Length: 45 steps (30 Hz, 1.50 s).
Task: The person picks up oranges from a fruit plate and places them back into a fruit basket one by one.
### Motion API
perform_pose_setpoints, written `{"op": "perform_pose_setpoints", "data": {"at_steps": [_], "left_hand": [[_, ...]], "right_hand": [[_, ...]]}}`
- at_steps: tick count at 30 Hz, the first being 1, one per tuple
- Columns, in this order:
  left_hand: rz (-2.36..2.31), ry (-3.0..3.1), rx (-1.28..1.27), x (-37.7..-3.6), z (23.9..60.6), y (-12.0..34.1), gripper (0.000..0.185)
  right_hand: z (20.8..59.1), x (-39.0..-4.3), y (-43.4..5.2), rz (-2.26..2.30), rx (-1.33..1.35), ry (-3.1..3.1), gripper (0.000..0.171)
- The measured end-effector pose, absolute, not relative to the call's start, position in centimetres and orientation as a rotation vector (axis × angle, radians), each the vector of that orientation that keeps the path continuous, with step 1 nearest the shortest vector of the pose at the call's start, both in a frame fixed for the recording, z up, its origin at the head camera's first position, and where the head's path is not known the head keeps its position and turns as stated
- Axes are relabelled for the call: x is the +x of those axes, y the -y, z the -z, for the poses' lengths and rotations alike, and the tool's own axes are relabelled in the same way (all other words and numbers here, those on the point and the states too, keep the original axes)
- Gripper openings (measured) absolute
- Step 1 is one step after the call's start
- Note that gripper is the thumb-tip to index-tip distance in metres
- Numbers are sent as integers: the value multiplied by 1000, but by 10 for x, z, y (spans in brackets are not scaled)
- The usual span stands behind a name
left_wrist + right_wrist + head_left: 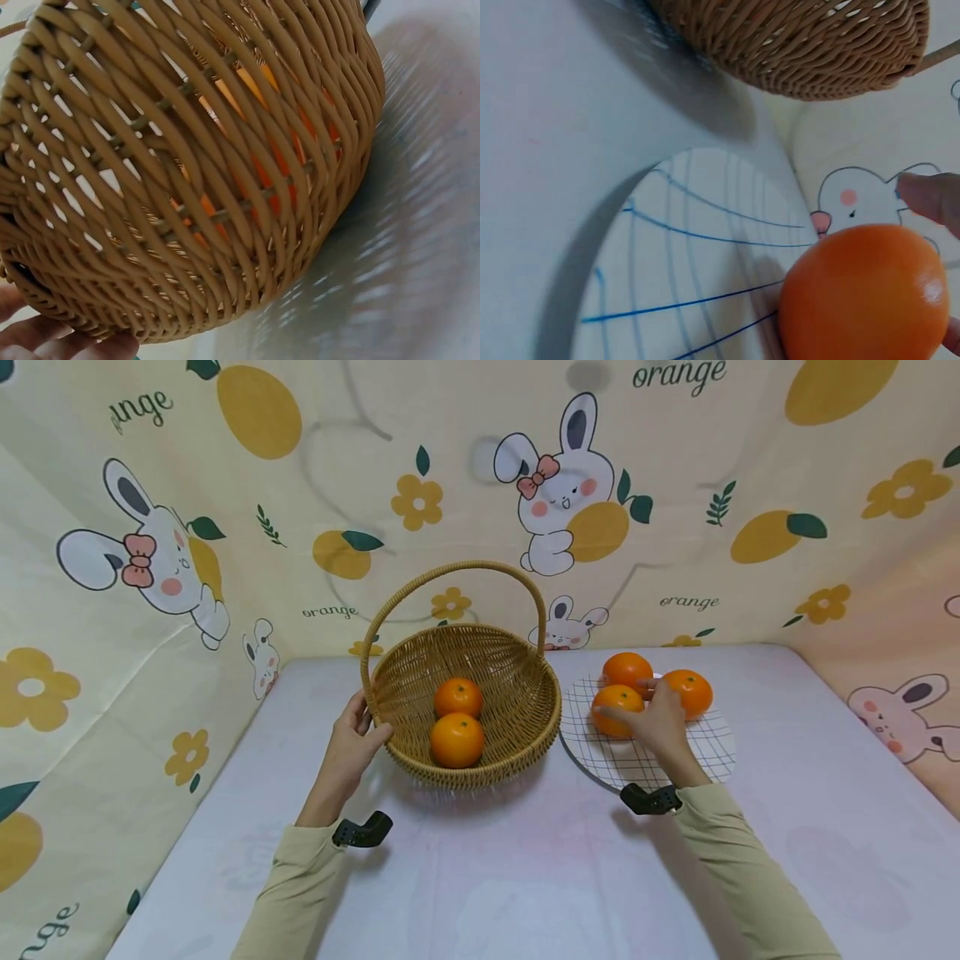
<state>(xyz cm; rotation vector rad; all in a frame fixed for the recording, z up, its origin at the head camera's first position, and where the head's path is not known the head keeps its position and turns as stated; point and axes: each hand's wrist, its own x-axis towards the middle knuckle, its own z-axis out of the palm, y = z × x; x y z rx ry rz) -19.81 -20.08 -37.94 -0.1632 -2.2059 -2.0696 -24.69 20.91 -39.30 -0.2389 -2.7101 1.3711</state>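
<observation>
My left hand [352,745] holds the left rim of a brown wicker basket [517,718] near the foot of its tall handle, thumb on the rim and fingers outside. Two oranges [458,741] lie inside the basket, one behind the other; through the weave they show as patches in the left wrist view. Over a round white plate [705,743] with a blue grid, my right hand [663,731] spreads its thumb and fingers about the front orange [617,700]. In the right wrist view a gap shows between the thumb [930,196] and an orange [862,292].
Two more oranges are on the plate, a rear one [627,669] and a right one [692,693] beside my right hand. The plate stands close to the basket's right side on a white table [495,877]. Behind them hangs a printed cloth [465,485] with rabbits and oranges.
</observation>
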Motion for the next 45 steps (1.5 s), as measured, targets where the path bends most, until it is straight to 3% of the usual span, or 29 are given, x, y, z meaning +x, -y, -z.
{"op": "perform_pose_setpoints", "data": {"at_steps": [17, 35, 45], "left_hand": [[2061, 2189, -202, -198, 380, 201, 71], [2070, 2225, -179, -199, 377, 202, 74], [2071, 2236, -148, -198, 377, 202, 75]], "right_hand": [[394, -241, -210, -1489, -176, 2644, 81], [327, -214, -179, -1576, 103, 2490, 77], [289, -216, -143, -1622, 349, 2564, 73]]}}
